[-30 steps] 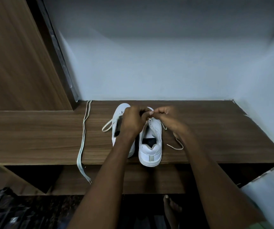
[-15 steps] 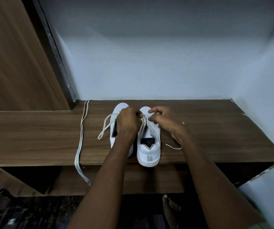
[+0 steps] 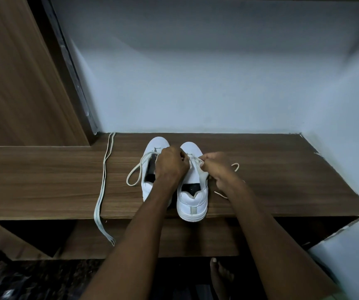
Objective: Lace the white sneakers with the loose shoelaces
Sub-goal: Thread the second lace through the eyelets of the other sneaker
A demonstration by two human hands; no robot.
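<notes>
Two sneakers (image 3: pixel 192 191) sit on the bench (image 3: pixel 282 180); left hand (image 3: pixel 171 164) and right hand (image 3: pixel 217 169) pinch one lace (image 3: pixel 235 166); uneven pulling could unthread it; the spare lace (image 3: pixel 104 182) overhanging the edge could slide off.

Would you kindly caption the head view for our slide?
Both hands thread a lace through the right sneaker on a wooden shelf.

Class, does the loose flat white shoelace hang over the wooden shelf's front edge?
Yes: the loose flat white shoelace drapes over the wooden shelf edge.
</notes>
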